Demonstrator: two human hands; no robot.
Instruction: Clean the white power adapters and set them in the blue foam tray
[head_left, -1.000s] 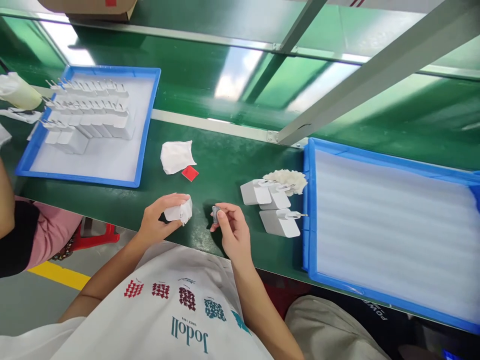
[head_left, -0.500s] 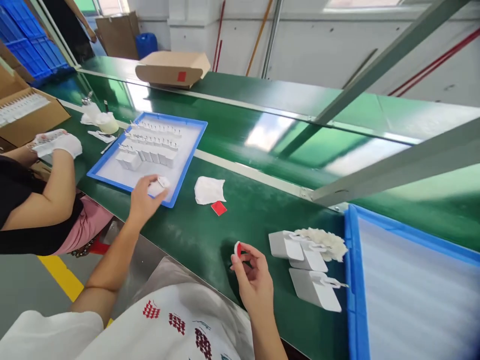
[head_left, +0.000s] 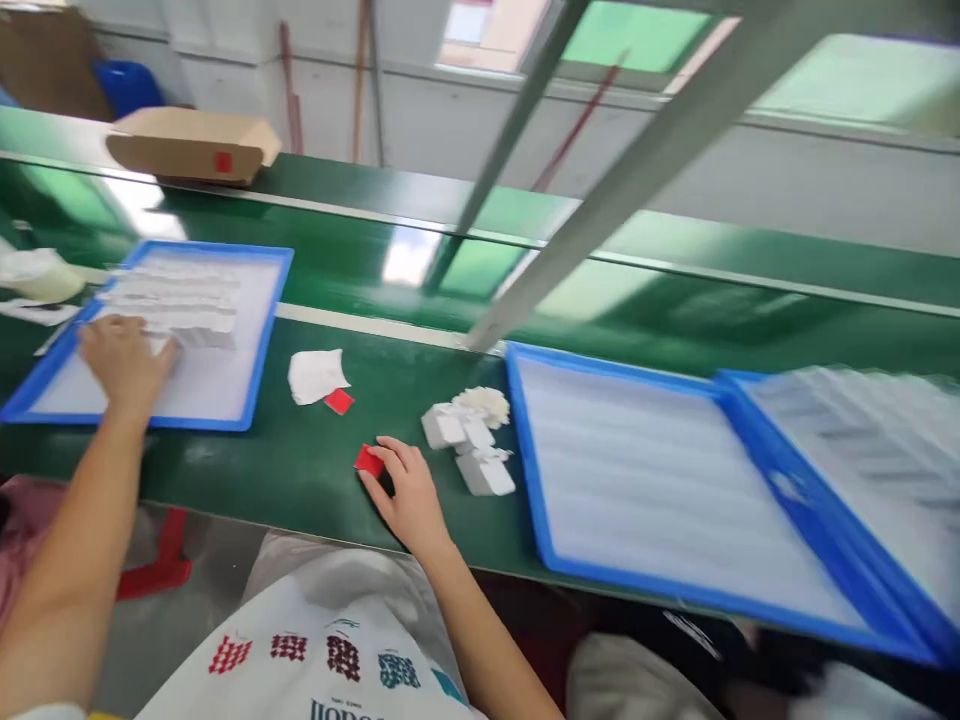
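Note:
My left hand [head_left: 127, 362] reaches into the left blue-rimmed tray [head_left: 268, 300], at the near row of small white boxes [head_left: 206, 328]. It is blurred and its fingertips are partly hidden, so whether it grips a box cannot be told. Low over the green table, my right hand [head_left: 405, 495] pinches a small red square piece [head_left: 368, 461] between thumb and fingers. A crumpled white cloth [head_left: 315, 377] lies farther off, with another red square [head_left: 340, 401] at its corner. Right of that hand stand three white folded boxes [head_left: 484, 470] with pale strings beside a cream-coloured clump [head_left: 484, 405].
A second blue-rimmed tray [head_left: 525, 440] with a white lining stands at the right. Beyond it, another tray [head_left: 750, 400] carries rows of white pieces. A slanted metal post [head_left: 600, 220] crosses above the table. A brown carton [head_left: 187, 140] sits on the back ledge.
The view has swung to the right. My left hand has moved from the tray's near edge onto the white boxes. The piece in my right hand now shows its red face.

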